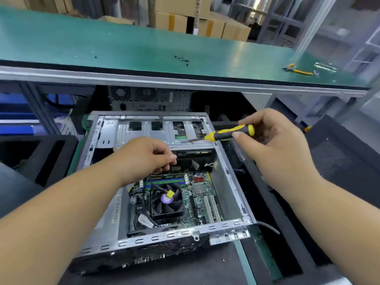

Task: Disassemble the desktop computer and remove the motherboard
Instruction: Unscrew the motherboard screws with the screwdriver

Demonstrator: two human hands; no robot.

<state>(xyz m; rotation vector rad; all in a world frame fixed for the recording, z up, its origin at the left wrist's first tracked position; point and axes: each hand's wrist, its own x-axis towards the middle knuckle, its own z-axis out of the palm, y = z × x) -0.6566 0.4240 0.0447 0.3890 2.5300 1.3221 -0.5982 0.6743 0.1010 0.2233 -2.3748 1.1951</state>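
Two bare hands work over an open computer case [230,194] lying on its side on a low dark surface, side panel off. The motherboard [197,194] sits in the floor of the case, still in place, with a black cooling fan [166,202] on it and a small yellow tag on the fan hub. White expansion slots [212,209] lie to the right of the fan.

The left hand [144,159] reaches into the upper middle of the case, fingers curled and pinched together near a dark cable at the edge of the drive bay; what exactly it pinches cannot be told. The right hand [275,145] grips a screwdriver [230,133] with a yellow and black handle, thumb and fingers wrapped round the handle. The shaft points left, its tip over the silver drive cage [156,132] at the far end of the case.

Behind, a green bench top [123,50] carries several small dark screws [182,59], and at its right end yellow-handled pliers [298,70]. A second computer case [150,99] stands under the bench. Cardboard boxes [185,17] are stacked beyond the bench.
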